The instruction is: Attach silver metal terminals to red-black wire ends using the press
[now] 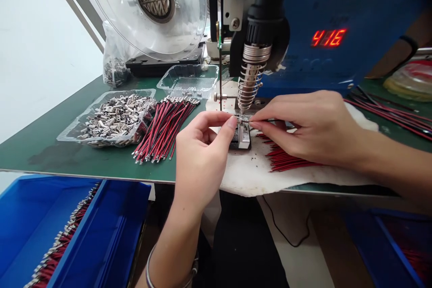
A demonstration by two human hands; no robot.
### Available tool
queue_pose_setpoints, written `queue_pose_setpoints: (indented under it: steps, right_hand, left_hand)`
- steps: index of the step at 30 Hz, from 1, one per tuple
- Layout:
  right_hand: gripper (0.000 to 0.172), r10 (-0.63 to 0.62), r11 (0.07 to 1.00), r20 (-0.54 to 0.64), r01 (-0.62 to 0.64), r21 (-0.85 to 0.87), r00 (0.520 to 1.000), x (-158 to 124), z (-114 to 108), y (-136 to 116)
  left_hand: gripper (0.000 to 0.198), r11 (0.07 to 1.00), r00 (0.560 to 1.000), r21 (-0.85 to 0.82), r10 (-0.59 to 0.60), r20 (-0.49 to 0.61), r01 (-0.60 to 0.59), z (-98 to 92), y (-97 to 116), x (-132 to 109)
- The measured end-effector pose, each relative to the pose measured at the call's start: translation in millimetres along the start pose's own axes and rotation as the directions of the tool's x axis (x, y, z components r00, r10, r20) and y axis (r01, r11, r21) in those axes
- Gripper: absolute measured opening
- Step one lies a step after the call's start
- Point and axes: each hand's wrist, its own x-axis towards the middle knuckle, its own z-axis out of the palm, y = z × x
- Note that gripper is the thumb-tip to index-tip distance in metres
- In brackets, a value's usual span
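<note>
At the small metal fixture [243, 137], my left hand [204, 155] pinches what looks like a small metal connector, mostly hidden by thumb and forefinger. From the right, my right hand [310, 128] pinches a thin dark wire [270, 120] whose end reaches the fixture. Directly above both fingertips is the soldering iron tip, wrapped in a coiled spring [250, 85]. A thin solder feed tube [220, 72] comes down beside it. Under my right hand, a bundle of red and black wires [290, 159] lies on a white cloth [249, 180].
Left on the green table [37, 148] are a clear tray of metal connectors [118, 117] and a pile of red-black wires [165, 128]. Behind stand another clear tray [189, 78] and a large clear reel [114, 4]. A blue bin [91, 234] sits below; the blue machine [313, 67] shows red digits.
</note>
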Motion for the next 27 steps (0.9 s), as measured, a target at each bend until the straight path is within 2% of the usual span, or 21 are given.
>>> queue_pose_setpoints:
  steps: [10,21,27]
  right_hand:
    - [0.012,0.082,0.992,0.028,-0.084,0.096,0.996,0.9,2.0,-1.4]
    - [0.019,0.01,0.998,0.054,-0.014,0.063,0.998,2.3,-3.5,3.4]
    - [0.018,0.015,0.997,0.069,-0.02,0.069,0.997,3.6,-2.3,5.0]
  left_hand:
    - [0.016,0.999,1.0,0.035,-0.002,0.014,0.002,-0.4,-1.6,0.5]
    - [0.014,0.996,1.0,0.088,0.02,0.012,-0.021,-0.1,-0.2,0.0]
    - [0.017,1.0,1.0,-0.002,0.003,-0.002,-0.003,1.5,3.0,-1.4]
